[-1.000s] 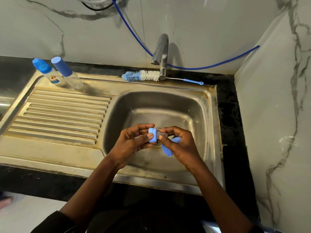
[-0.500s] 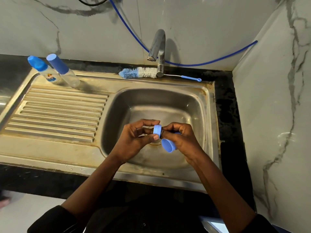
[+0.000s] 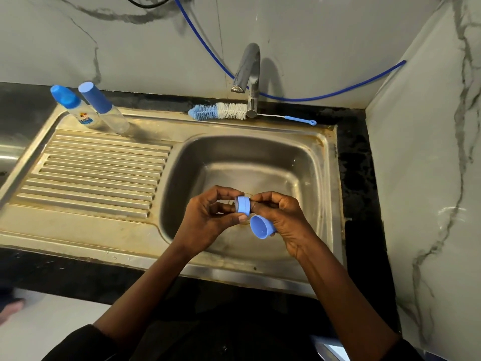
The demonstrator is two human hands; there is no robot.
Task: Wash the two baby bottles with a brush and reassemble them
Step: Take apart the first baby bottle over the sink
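Note:
Over the steel sink basin [image 3: 307, 162] my left hand [image 3: 208, 220] and my right hand [image 3: 283, 217] meet on a small blue screw ring [image 3: 243, 204], both pinching it with their fingertips. A clear piece inside the ring is mostly hidden by my fingers. My right hand also holds a blue cap [image 3: 261, 226] in its lower fingers, open side facing left. Two baby bottles stand capped at the back left of the drainboard: one with a printed label [image 3: 74, 108] and a plain clear one [image 3: 106, 110]. The blue-and-white bottle brush [image 3: 221, 112] lies behind the basin by the tap.
A chrome tap [image 3: 247, 71] stands behind the basin. A blue hose [image 3: 325, 93] runs along the marble wall. The ribbed drainboard [image 3: 96, 175] lies to the left, and a marble side wall [image 3: 421, 178] closes the right. Black counter edges the sink.
Both hands stayed together over the basin and turned the blue ring slightly. The cap in my right hand now shows its open side more.

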